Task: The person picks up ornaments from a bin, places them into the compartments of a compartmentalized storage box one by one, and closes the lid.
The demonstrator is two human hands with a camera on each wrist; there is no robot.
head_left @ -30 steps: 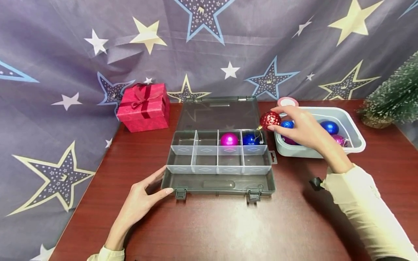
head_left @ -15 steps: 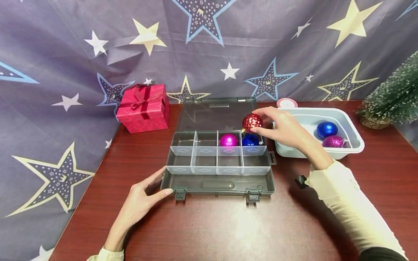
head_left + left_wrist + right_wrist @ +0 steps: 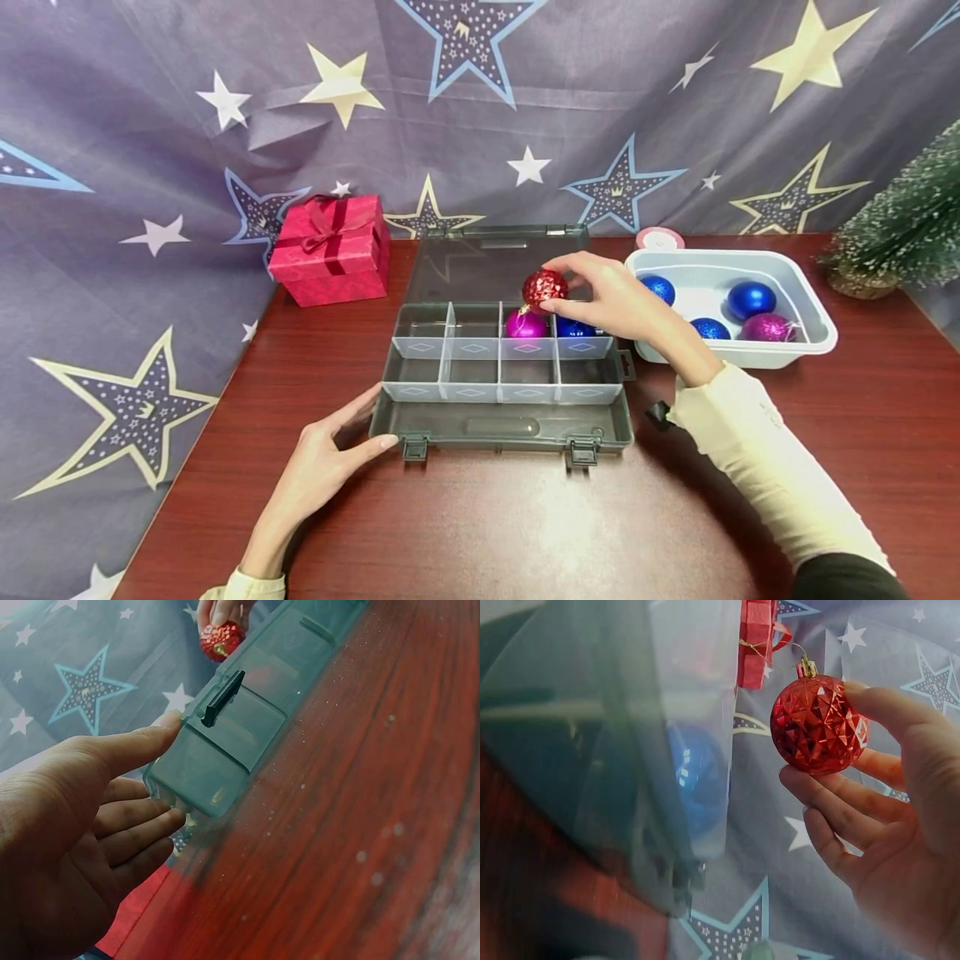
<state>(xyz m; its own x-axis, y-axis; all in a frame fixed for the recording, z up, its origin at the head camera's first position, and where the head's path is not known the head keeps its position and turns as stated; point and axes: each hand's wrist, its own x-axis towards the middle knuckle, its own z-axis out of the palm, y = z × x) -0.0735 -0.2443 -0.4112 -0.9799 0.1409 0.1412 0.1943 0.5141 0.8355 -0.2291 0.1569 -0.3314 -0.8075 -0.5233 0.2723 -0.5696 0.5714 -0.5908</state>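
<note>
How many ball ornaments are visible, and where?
7: red ball in the right hand; pink ball and dark blue ball in the organizer, back row; left blue ball, front blue ball, shiny blue ball and magenta ball in the tub. Others may be hidden behind that hand.

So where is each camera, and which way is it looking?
Head: worn on the person's head, facing forward and down at the box and tub; left hand, right hand and sleeves show.
Left wrist: worn there, facing along the left hand to the box's corner; the right hand's fingers peek in at the top.
Right wrist: worn there, facing the red ball held in the right hand; only that hand shows.
Shared: the head and left wrist views both show both hands, the box and the red ball.
</note>
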